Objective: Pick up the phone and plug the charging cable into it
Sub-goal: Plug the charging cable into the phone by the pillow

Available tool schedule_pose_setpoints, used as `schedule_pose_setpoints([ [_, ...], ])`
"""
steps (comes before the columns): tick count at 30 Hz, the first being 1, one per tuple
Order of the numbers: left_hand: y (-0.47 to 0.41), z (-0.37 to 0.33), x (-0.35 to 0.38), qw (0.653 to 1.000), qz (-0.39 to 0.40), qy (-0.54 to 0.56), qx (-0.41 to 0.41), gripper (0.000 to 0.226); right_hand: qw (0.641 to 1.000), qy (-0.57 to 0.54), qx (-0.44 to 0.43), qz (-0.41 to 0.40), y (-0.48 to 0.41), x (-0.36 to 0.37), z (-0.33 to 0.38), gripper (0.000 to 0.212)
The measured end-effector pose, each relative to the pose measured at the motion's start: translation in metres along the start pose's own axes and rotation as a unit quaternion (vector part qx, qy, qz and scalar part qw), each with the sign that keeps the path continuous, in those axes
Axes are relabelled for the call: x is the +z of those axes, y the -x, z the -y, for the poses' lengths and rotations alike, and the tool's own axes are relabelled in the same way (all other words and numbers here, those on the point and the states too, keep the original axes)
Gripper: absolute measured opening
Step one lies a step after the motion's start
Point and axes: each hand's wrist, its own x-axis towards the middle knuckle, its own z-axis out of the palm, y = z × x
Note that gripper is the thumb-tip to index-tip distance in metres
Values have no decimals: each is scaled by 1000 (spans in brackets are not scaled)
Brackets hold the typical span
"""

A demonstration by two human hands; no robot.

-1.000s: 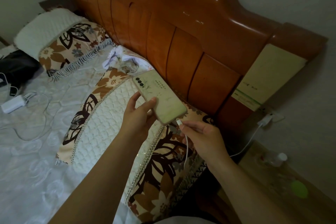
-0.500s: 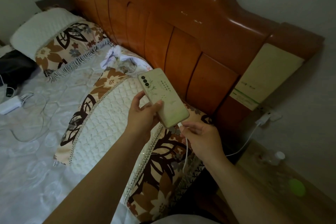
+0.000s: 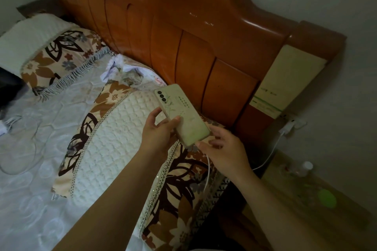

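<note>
1. Phone (image 3: 182, 116) at frame centre, held above the patterned pillow (image 3: 114, 144), back side up, camera cluster toward upper left. Left hand (image 3: 158, 132) clamped on its long edges, thumb on the back.
2. Right hand (image 3: 221, 150) at the phone's lower end, fingers loosely curled; plug itself hidden, so seated or not: cannot tell. Whether this hand grips the plug: cannot tell.
3. Charging cable (image 3: 207, 175) drops white from under the right hand across the pillow.
4. Handling estimate: phone rigid, light, case likely smooth and slippery; best held by the side edges, clear of the port. Cable limp, thin; best pinched at the stiff plug.
5. Surroundings: wooden headboard (image 3: 183, 36) just behind; wall adapter (image 3: 286, 127) at right; green object (image 3: 327, 197) lower right. Nothing blocking the port.
</note>
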Motion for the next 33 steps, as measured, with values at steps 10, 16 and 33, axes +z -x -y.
schedule_pose_setpoints([
  [10, -6, 40, 2, 998, 11, -40, -55, 52, 998, 57, 19, -22, 1, 23, -25, 67],
  [16, -18, 57, -5, 988, 47, -119, -87, 45, 991, 86, 91, -40, -4, 29, -46, 71],
  [33, -126, 110, -77, 706, 137, -664, 205, 62, 982, 172, 75, 15, -82, 83, -148, 74],
])
